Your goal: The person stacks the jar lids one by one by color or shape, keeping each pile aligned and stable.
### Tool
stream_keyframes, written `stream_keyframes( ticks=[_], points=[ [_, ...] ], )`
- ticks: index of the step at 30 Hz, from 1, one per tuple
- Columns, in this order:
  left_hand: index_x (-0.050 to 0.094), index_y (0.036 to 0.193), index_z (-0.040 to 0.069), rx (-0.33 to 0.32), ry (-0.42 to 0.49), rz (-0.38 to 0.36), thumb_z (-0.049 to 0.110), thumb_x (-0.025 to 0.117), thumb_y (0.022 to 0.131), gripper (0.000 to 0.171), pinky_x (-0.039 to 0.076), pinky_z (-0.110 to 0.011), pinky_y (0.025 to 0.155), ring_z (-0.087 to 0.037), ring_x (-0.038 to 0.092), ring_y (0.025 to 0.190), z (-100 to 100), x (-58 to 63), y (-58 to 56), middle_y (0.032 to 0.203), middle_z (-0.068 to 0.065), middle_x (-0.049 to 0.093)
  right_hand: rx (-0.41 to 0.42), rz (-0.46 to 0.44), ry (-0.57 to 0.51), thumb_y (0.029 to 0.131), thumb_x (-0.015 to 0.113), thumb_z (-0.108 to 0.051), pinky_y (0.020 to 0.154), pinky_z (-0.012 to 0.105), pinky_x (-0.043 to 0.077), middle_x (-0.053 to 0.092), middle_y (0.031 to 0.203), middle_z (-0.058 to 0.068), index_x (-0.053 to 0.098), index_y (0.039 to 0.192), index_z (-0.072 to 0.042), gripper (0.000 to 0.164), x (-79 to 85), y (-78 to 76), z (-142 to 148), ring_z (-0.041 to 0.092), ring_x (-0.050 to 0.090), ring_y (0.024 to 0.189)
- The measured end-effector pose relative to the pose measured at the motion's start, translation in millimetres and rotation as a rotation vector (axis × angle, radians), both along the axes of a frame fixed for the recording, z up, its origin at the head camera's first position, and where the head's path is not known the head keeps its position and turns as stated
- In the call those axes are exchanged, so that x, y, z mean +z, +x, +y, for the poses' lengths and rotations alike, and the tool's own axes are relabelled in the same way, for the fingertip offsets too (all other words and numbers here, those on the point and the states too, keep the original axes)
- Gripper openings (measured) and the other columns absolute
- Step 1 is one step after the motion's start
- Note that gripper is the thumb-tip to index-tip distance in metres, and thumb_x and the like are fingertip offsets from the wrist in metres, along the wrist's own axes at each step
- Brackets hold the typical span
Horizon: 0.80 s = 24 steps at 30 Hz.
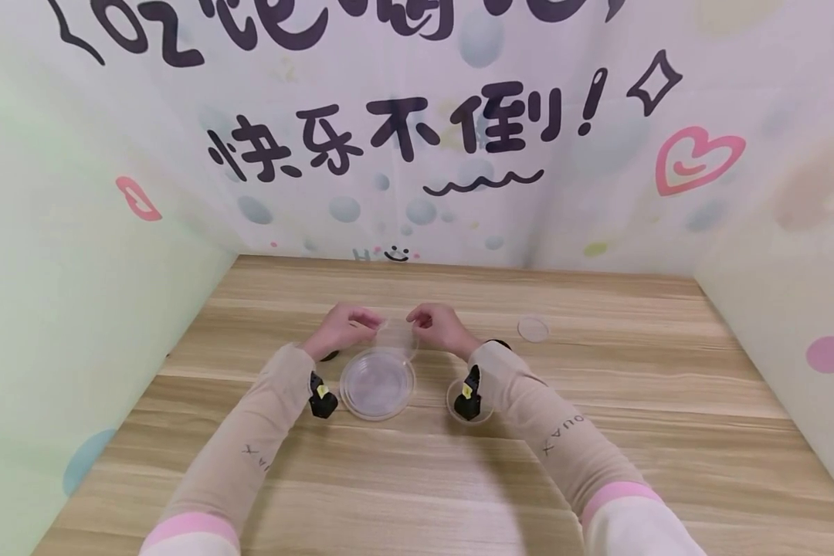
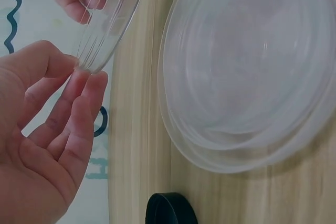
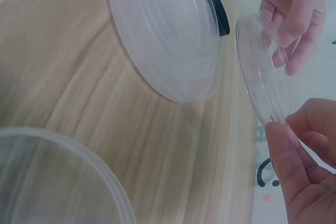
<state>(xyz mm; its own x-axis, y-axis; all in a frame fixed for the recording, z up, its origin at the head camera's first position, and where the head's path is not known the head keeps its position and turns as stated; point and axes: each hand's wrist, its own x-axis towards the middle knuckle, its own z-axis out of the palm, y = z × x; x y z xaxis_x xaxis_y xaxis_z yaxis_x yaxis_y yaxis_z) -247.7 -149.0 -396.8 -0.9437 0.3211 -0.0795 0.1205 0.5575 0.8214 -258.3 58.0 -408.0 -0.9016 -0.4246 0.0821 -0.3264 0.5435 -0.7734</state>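
A clear round shallow plastic lid (image 1: 398,337) is held up, tilted on edge, above the table. My left hand (image 1: 344,328) pinches its left rim between thumb and fingertips. On the opposite rim, my right hand (image 1: 445,330) pinches with its thumb and fingers. The left wrist view shows the lid (image 2: 116,24) nearly edge-on, with ridges along its side. Just nearer than the hands lies a larger round, frosted piece of translucent plastic (image 1: 378,384), seemingly stacked in layers. Below my right wrist stands a smaller clear round container (image 3: 100,166), partly hidden by the wrist camera in the head view.
A clear flat disc (image 1: 533,329) lies right of my right hand. A black round piece (image 2: 170,211) sits on the table by my left wrist; another black piece (image 1: 498,342) is half hidden behind my right wrist. Printed cloth walls (image 1: 403,224) border the wooden table (image 1: 403,494).
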Motion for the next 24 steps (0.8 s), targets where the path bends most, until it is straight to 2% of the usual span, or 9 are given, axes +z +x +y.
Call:
stream_keyframes(
  ticks=[7, 11, 19, 24],
  points=[
    [0.063, 0.103, 0.000, -0.037, -0.037, -0.013, 0.003, 0.063, 0.078, 0.025, 0.045, -0.036, 0.081, -0.025, 0.055, 0.094, -5, -1.1, 4.7, 0.099, -0.012, 0.063, 0.051, 0.005, 0.030, 0.077, 0.058, 0.003, 0.064, 0.020, 0.047, 0.061, 0.080, 0.008, 0.062, 0.097, 0.004, 0.021, -5.1, 7.7, -5, 0.016, 0.054, 0.073],
    [0.063, 0.101, -0.001, -0.067, -0.033, -0.019, 0.001, 0.062, 0.076, 0.025, 0.046, -0.037, 0.080, -0.027, 0.056, 0.093, -8, 0.1, 7.5, 0.098, -0.015, 0.063, 0.087, 0.033, 0.025, 0.076, 0.059, 0.003, 0.065, 0.020, 0.047, 0.062, 0.080, 0.009, 0.063, 0.096, 0.004, 0.021, -9.1, 10.8, -7, 0.016, 0.056, 0.073],
    [0.063, 0.100, -0.002, -0.116, -0.032, -0.029, 0.001, 0.062, 0.077, 0.023, 0.047, -0.036, 0.078, -0.028, 0.057, 0.092, -17, -4.1, 12.6, 0.096, -0.015, 0.063, 0.162, 0.016, -0.009, 0.075, 0.059, 0.005, 0.066, 0.019, 0.048, 0.062, 0.082, 0.010, 0.064, 0.099, 0.003, 0.024, -12.7, 13.9, -9, 0.016, 0.057, 0.074],
    [0.063, 0.097, -0.005, -0.181, -0.003, 0.009, -0.002, 0.062, 0.077, 0.020, 0.046, -0.039, 0.082, -0.030, 0.057, 0.093, -22, -6.2, 14.1, 0.098, -0.018, 0.063, 0.221, 0.022, -0.026, 0.075, 0.059, 0.005, 0.067, 0.018, 0.047, 0.063, 0.084, 0.012, 0.063, 0.099, 0.005, 0.024, -12.6, 16.5, -11, 0.016, 0.057, 0.074]
  ],
)
